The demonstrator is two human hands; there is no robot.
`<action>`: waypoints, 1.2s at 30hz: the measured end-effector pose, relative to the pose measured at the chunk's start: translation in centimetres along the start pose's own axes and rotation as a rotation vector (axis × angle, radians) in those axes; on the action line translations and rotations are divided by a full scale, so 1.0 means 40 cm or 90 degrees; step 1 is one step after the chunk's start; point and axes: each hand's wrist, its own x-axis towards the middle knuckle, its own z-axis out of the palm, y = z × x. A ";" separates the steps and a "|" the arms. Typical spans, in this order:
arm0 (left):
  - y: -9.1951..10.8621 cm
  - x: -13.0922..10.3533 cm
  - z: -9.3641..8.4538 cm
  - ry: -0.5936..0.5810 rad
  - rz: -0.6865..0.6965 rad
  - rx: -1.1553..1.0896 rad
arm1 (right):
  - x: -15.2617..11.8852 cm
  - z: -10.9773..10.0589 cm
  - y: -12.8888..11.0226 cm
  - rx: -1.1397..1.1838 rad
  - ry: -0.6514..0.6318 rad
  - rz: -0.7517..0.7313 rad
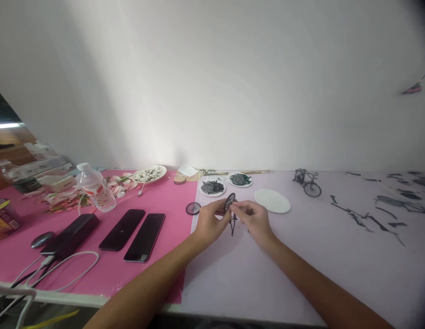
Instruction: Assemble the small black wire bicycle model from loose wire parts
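Both hands meet above the pale sheet at the middle, around a small dark bicycle model part. My left hand (pixel 211 220) is closed on its left side, with a small spoked wheel (pixel 229 201) upright at the fingertips. My right hand (pixel 256 220) pinches the same piece from the right, close to the wheel's hub. A thin black frame (pixel 233 225) hangs below the fingers. Fingertips partly hide where wheel and frame meet. Another loose wheel (pixel 193 208) lies left of my left hand on the pink surface.
Plates of dark parts (pixel 212 187) (pixel 240 179) stand behind the hands, a white plate (pixel 272 201) to the right. An assembled bicycle (pixel 308 182) and scattered parts (pixel 366 216) lie farther right. Two phones (pixel 122 230) (pixel 144 237), a power bank (pixel 70 236) and a bottle (pixel 96 188) are left.
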 end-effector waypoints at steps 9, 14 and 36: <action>-0.006 -0.001 0.003 0.008 0.033 0.017 | 0.002 0.000 -0.003 0.012 0.000 0.002; -0.017 -0.004 0.003 0.014 0.056 0.042 | 0.001 0.002 0.005 0.005 -0.009 -0.017; -0.051 -0.010 0.002 -0.001 0.085 0.109 | 0.005 -0.019 0.014 -0.291 -0.080 -0.243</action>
